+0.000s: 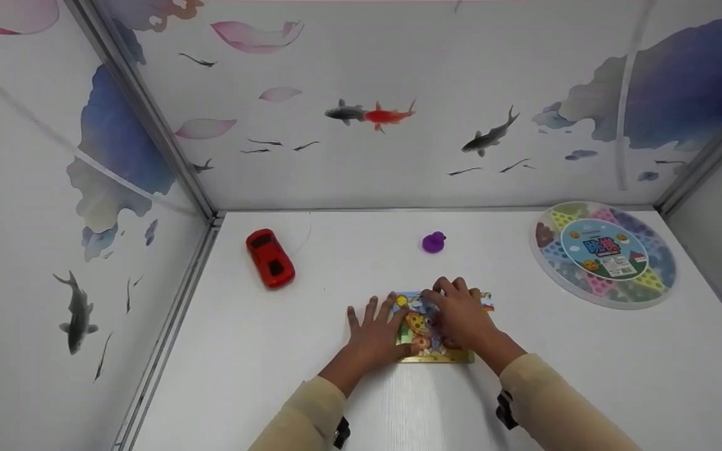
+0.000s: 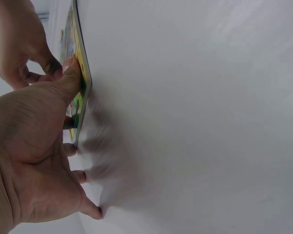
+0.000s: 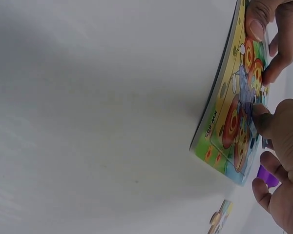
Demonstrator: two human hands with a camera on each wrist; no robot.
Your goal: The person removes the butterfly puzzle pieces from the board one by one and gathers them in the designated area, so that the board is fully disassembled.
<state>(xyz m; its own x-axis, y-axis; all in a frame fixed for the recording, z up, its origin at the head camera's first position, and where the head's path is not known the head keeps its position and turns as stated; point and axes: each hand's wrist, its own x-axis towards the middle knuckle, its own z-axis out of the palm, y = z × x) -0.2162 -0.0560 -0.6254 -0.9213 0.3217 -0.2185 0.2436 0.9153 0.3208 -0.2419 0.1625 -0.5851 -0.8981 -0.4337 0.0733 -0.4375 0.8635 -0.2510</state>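
A flat jigsaw puzzle (image 1: 417, 324) with a colourful cartoon picture and a yellow lower border lies on the white table. My left hand (image 1: 375, 338) spreads over its left edge; the thumb presses the border and the other fingers reach onto the board and table. Over the upper right part is my right hand (image 1: 466, 321), its thumb and forefinger pinching at a puzzle piece (image 3: 254, 131), mostly covered by the fingers. Past the board's upper right corner lies a loose puzzle piece (image 1: 488, 302), also visible as a knobbed piece (image 3: 221, 218) in the right wrist view.
Behind the puzzle stands a small purple toy duck (image 1: 434, 242). A red toy car (image 1: 271, 259) is at the back left. At the back right lies a round, flat game box (image 1: 546, 263). Printed wall panels (image 1: 348, 169) enclose the table.
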